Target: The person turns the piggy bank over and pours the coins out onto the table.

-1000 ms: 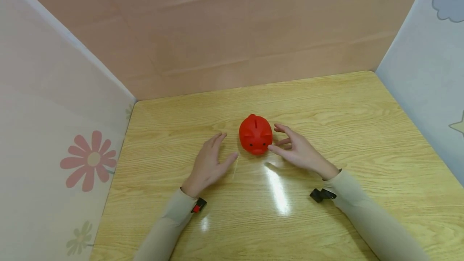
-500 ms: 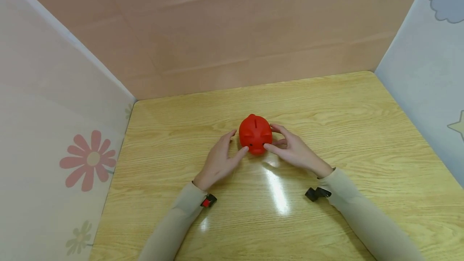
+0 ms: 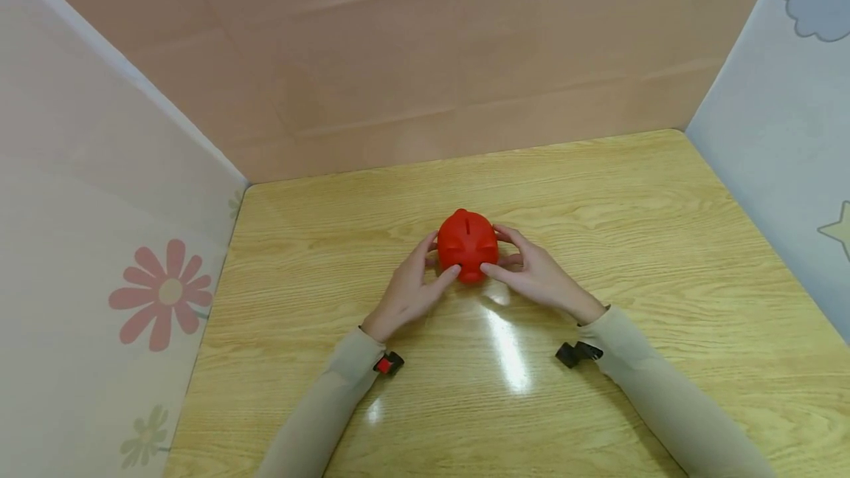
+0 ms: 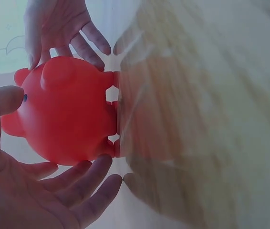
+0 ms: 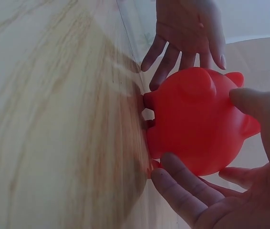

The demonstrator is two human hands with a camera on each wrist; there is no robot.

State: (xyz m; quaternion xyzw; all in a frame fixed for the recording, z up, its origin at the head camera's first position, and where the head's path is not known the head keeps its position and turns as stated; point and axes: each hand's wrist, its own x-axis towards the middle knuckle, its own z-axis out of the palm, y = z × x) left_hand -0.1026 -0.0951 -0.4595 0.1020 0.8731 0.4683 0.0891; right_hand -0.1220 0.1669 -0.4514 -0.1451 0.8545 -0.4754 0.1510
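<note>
1. Head view, and there it is: the left hand (image 3: pixel 413 290) has closed in! A moment ago its fingertips hung just off the pig (image 3: pixel 468 242); now it grips the left side, thumb at the face by the left eye.

2. Over on the right, the right hand (image 3: pixel 543 275) has crept in a touch too, and it's holding that flank, thumb beside the right eye.

3. The pig? Hasn't budged. It stands upright near the middle of the table (image 3: pixel 617 205), snout to the near side, slot (image 3: pixel 468 226) on top.

4. Left wrist view: fingers (image 4: pixel 94 176) bent along the left flank, reaching low towards the feet (image 4: pixel 111 119), and those feet are on the wood.

5. Right wrist view, nearly a mirror: fingers (image 5: pixel 175 188) low on the right side, thumb up on the face. Whether every fingertip presses, I can't tell.

6. So what does it mean? In my judgement the reach is done and the hold is two-sided, left matching right, so those smooth, round flanks look well steadied.
</note>
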